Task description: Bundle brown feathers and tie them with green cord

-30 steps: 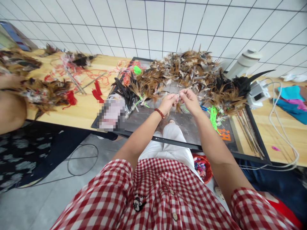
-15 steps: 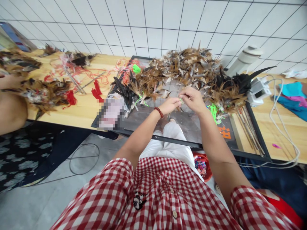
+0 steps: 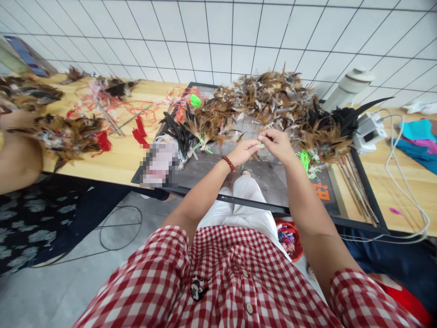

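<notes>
My left hand (image 3: 246, 151) and my right hand (image 3: 276, 144) meet over the dark tray (image 3: 211, 175), both with fingers pinched. Between the fingertips shows a short piece of bright green string (image 3: 261, 145); what it is fastened to is mostly hidden by the fingers. Behind the hands lies a big heap of brown feathers (image 3: 266, 95). To their left is a brown feather bunch tied with green string (image 3: 203, 142), beside black feathers (image 3: 182, 132). A bundle of green strings (image 3: 303, 160) rests right of my right forearm, by more brown feathers (image 3: 329, 136).
A white bottle (image 3: 351, 86) and a white charger (image 3: 370, 130) with a looping cable stand at right. Thin sticks (image 3: 358, 189) lie along the tray's right side. At far left another person's arm (image 3: 20, 155) is beside feather bunches. A red basket (image 3: 289, 239) sits below.
The pinched hands have shifted slightly, and more of the green string shows between the fingertips. The whole view has moved a little; the feather heaps stay in place.
</notes>
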Available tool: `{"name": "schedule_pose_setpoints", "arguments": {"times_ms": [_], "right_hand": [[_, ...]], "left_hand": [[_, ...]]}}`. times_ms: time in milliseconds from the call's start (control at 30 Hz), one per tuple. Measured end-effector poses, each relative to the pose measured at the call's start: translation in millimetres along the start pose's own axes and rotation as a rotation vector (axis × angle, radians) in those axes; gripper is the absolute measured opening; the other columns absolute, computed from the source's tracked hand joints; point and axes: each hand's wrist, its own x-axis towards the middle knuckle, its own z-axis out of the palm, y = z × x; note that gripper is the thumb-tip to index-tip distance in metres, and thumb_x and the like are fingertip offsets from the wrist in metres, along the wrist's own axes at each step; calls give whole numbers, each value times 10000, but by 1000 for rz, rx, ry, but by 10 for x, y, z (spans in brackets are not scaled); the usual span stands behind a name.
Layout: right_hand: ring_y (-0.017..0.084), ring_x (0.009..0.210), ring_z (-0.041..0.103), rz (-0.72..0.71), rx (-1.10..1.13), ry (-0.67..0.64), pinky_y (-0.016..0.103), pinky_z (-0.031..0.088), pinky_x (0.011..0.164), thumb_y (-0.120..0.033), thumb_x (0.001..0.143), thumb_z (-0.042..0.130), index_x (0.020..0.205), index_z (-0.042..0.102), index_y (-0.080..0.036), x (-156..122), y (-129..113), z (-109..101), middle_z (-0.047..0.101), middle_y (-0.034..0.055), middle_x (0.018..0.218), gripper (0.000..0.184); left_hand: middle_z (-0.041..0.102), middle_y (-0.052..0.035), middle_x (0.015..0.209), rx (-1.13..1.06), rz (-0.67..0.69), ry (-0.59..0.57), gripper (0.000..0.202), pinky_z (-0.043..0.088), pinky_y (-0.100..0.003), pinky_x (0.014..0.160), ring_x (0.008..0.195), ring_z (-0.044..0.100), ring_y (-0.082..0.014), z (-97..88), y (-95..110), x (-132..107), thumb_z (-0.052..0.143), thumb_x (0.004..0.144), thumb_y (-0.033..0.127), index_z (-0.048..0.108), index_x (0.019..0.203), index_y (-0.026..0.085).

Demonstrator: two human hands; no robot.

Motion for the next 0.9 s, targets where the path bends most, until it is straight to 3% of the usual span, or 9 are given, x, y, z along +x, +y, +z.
{"name": "schedule_pose_setpoints", "arguments": {"times_ms": [100, 200, 267, 333, 467, 567, 700, 767, 900], "right_hand": [[182, 692, 555, 96, 25, -101, 323, 416, 705, -356, 861, 614, 734, 694, -208, -5, 55, -3, 654, 25, 708, 211], [182, 697, 555, -73, -26, -215, 326, 409, 711, -341, 855, 633, 728, 707, -217, -35, -38, 19, 654, 26, 709, 193], [200, 735, 568, -182, -28, -171, 342, 421, 738, -346, 871, 622, 746, 715, -229, -43, -112, 28, 653, 41, 734, 195], [216, 774, 576, -189, -3, -53, 359, 434, 768, -396, 887, 620, 746, 707, -236, -34, -123, 17, 652, 54, 754, 230], [192, 727, 556, 19, 114, -5, 337, 432, 728, -499, 850, 654, 721, 680, -223, -1, 40, -30, 649, 26, 715, 306], [154, 650, 516, 102, 94, -158, 302, 391, 673, -450, 825, 655, 687, 674, -205, -12, 102, -34, 625, -5, 653, 282], [127, 581, 456, -53, -25, -400, 286, 348, 630, -359, 856, 610, 640, 642, -207, -52, -38, -13, 555, -27, 575, 266], [150, 633, 498, -142, -59, -346, 304, 370, 661, -347, 870, 597, 643, 634, -213, -56, -110, -16, 583, -1, 622, 267], [192, 706, 526, -145, -46, -85, 350, 393, 703, -483, 899, 609, 641, 610, -223, -33, -127, -54, 588, 40, 692, 366]], "left_hand": [[524, 28, 636, -80, -31, 181, 288, 374, -237, 723, 669, 469, -120, 2, 8, 17, 577, 933, 246, 565, 652, 180], [499, 28, 631, 61, -69, 333, 279, 344, -250, 719, 669, 440, -127, -36, -9, 27, 572, 893, 142, 523, 622, 184], [485, 26, 620, 186, -50, 317, 270, 317, -262, 702, 659, 418, -133, -54, -12, 8, 590, 844, 92, 514, 602, 185], [478, 25, 605, 209, 1, 204, 263, 309, -266, 686, 646, 409, -134, -50, -2, -24, 621, 832, 129, 525, 594, 185], [464, 29, 597, -113, 11, -42, 321, 311, -252, 620, 578, 380, -108, 0, 19, -54, 626, 896, 376, 571, 646, 182], [413, 51, 584, -314, -109, 97, 383, 249, -248, 550, 514, 288, -87, 17, 0, -18, 602, 918, 504, 550, 699, 194], [450, 37, 581, -2, -131, 352, 329, 282, -253, 611, 589, 369, -111, -14, -31, 21, 626, 913, 285, 515, 619, 189], [456, 29, 567, 195, -91, 337, 323, 260, -269, 625, 607, 380, -125, -24, -19, 2, 626, 868, 159, 495, 574, 189], [481, 29, 556, 296, 57, 99, 256, 245, -280, 621, 583, 395, -125, -6, 44, -79, 653, 826, 135, 554, 596, 190]]}}
